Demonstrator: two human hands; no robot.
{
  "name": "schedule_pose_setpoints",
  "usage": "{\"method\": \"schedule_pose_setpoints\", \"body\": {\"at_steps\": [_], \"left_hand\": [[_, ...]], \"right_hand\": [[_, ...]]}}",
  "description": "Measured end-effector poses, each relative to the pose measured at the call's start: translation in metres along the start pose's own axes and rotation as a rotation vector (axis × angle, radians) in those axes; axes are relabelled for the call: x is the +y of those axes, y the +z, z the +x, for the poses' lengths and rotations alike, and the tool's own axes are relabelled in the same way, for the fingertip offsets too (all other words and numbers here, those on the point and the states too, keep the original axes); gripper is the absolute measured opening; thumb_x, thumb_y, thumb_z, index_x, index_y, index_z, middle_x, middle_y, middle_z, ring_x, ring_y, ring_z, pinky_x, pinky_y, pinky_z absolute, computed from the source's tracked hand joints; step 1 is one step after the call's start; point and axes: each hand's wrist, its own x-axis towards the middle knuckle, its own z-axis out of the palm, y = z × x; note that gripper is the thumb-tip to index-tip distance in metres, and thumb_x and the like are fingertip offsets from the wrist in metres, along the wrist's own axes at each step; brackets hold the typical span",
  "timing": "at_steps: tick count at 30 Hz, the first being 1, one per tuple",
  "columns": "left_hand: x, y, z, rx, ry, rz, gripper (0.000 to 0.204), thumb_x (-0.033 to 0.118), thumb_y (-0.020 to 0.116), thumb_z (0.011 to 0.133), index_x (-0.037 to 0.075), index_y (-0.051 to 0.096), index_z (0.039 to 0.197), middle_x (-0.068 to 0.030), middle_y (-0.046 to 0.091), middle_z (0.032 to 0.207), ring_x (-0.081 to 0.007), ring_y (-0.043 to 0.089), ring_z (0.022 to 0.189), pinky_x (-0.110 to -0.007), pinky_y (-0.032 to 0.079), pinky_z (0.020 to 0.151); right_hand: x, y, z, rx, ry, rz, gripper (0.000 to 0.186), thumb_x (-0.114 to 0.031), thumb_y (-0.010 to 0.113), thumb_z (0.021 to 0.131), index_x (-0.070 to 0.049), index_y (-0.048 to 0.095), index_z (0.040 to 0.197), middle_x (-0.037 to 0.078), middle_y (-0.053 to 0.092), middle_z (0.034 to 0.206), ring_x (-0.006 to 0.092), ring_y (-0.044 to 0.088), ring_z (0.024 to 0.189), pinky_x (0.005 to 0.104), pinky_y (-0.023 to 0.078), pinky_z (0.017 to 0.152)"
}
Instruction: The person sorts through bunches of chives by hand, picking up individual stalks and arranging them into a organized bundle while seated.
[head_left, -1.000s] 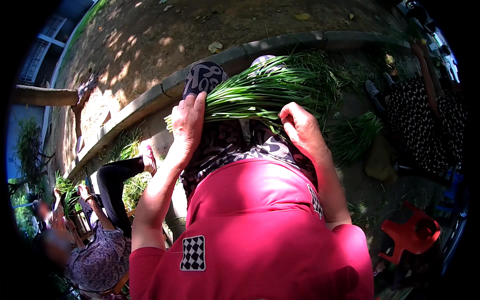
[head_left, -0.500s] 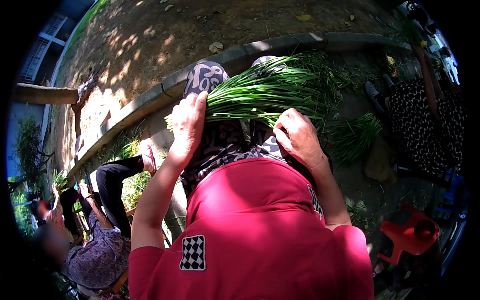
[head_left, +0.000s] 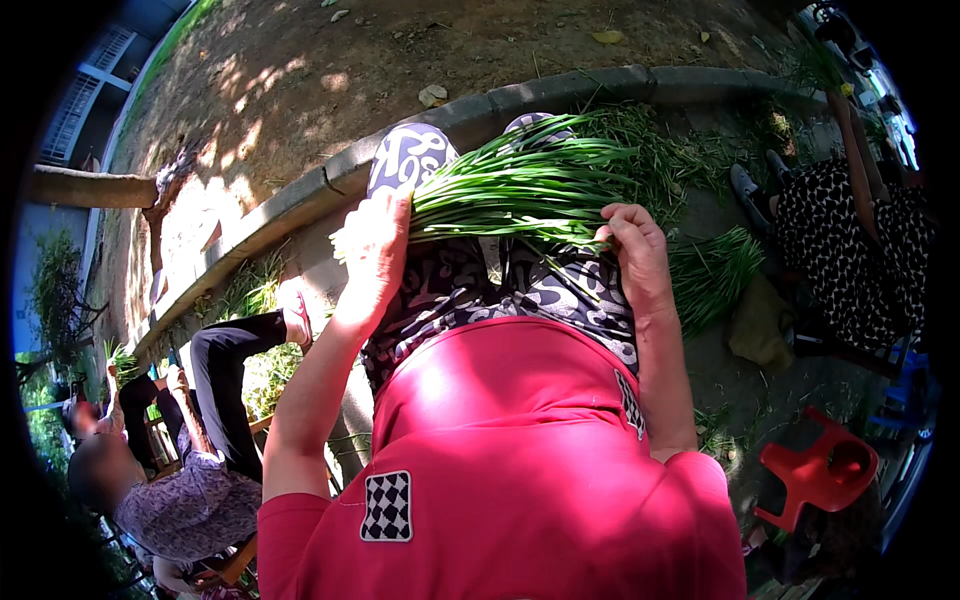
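Note:
A thick bunch of garlic chives point(head_left: 510, 190), long and green with pale stem ends at the left, lies across my lap over patterned dark trousers point(head_left: 570, 285). My left hand point(head_left: 375, 235) is closed round the stem end, holding the bunch near my left knee. At the bunch's lower right edge, my right hand point(head_left: 640, 255) has its thumb and fingers pinched together; what lies between them is too small to make out. A few loose blades hang below the bunch between the hands.
Heaped cut greens point(head_left: 640, 150) and another pile of chives point(head_left: 715, 270) lie at the right. A stone kerb point(head_left: 480, 112) runs beyond my knees. People sit at both sides, with a red plastic stool point(head_left: 820, 465) at the lower right.
My right hand has moved right along the bunch's lower edge, and its wrist has turned more upright. The left hand keeps its hold on the stem end.

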Motion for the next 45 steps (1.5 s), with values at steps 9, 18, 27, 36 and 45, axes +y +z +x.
{"method": "schedule_pose_setpoints", "body": {"at_steps": [9, 18, 27, 36, 45], "left_hand": [[-0.007, 0.016, 0.000, 0.127, 0.053, 0.011, 0.034, 0.006, 0.050, 0.083, 0.010, 0.052, 0.117, -0.0084, 0.055, 0.092, -0.0263, 0.054, 0.080, -0.039, 0.043, 0.069], [-0.003, 0.008, 0.000, -0.006, 0.009, 0.073, 0.034, 0.005, 0.047, 0.086, 0.008, 0.052, 0.119, -0.0121, 0.056, 0.096, -0.0280, 0.056, 0.081, -0.039, 0.046, 0.072], [0.003, -0.001, 0.002, 0.038, 0.010, -0.055, 0.030, 0.006, 0.048, 0.086, 0.008, 0.053, 0.115, -0.0119, 0.055, 0.091, -0.0281, 0.054, 0.079, -0.039, 0.043, 0.069], [-0.011, 0.023, -0.002, 0.161, 0.052, 0.000, 0.033, 0.011, 0.055, 0.082, 0.012, 0.054, 0.115, -0.0064, 0.053, 0.088, -0.0231, 0.054, 0.079, -0.037, 0.043, 0.068], [-0.025, 0.011, 0.019, -0.155, -0.025, -0.235, 0.034, 0.001, 0.053, 0.081, 0.009, 0.053, 0.115, -0.0142, 0.059, 0.099, -0.0354, 0.059, 0.090, -0.042, 0.048, 0.076]], "right_hand": [[-0.010, -0.048, 0.018, 0.378, -0.448, -0.226, 0.021, -0.008, 0.063, 0.088, -0.003, 0.056, 0.107, 0.006, 0.056, 0.107, 0.0136, 0.059, 0.090, 0.0216, 0.048, 0.076], [-0.027, -0.028, 0.011, 0.347, -0.548, -0.442, 0.018, -0.005, 0.063, 0.090, -0.004, 0.057, 0.107, 0.000, 0.061, 0.090, 0.0065, 0.057, 0.080, 0.0203, 0.047, 0.075], [-0.022, 0.041, 0.000, -0.200, -0.691, -1.023, 0.030, -0.007, 0.072, 0.076, -0.007, 0.063, 0.105, 0.009, 0.060, 0.104, 0.0240, 0.057, 0.102, 0.0354, 0.045, 0.088], [-0.016, 0.020, 0.004, 0.057, -0.640, -1.216, 0.015, -0.006, 0.069, 0.076, -0.007, 0.062, 0.089, 0.008, 0.059, 0.104, 0.0272, 0.057, 0.099, 0.0391, 0.043, 0.085], [-0.041, 0.060, -0.028, -0.489, -0.301, -0.679, 0.017, -0.003, 0.066, 0.083, 0.000, 0.060, 0.098, 0.009, 0.058, 0.092, 0.0166, 0.060, 0.079, 0.0283, 0.050, 0.070]]}}
